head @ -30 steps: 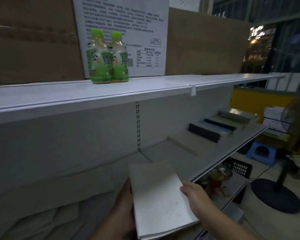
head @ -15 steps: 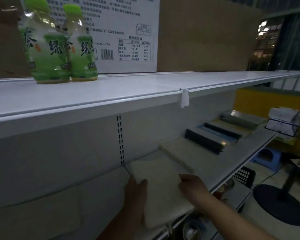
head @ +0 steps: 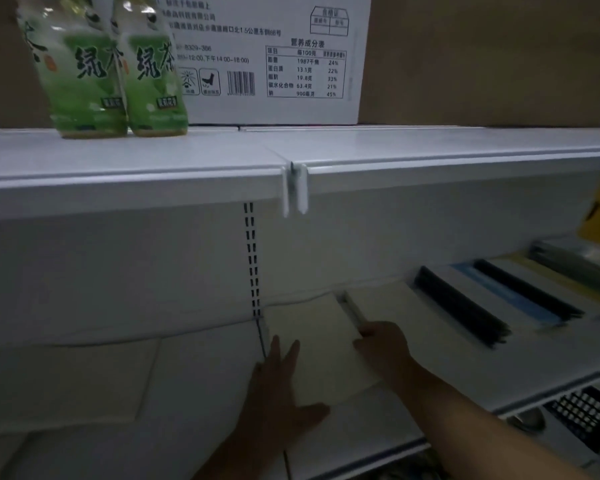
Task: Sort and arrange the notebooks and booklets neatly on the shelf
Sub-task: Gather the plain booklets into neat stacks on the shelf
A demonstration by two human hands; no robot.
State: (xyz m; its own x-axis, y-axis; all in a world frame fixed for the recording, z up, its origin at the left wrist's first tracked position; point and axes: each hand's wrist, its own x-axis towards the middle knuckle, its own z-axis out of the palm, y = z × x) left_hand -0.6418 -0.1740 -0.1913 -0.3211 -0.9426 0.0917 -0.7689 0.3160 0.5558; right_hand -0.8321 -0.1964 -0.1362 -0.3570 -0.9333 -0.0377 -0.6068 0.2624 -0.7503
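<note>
Your left hand (head: pixel 278 386) lies flat, palm down, with the fingers straight and pointing away from you and the thumb spread out to the right; it presses on the left part of the notebook (head: pixel 314 344). Your right hand (head: pixel 383 346) sits further forward and to the right, knuckles up, its fingers curled over the notebook's right edge. Both forearms are bare: the left rises from the bottom edge, the right slants in from the lower right corner.

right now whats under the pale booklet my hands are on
The white lower shelf shows around the booklet, which lies flat on it. The left hand presses on top; the right hand grips its right edge. Anything beneath the booklet itself is covered.
</note>
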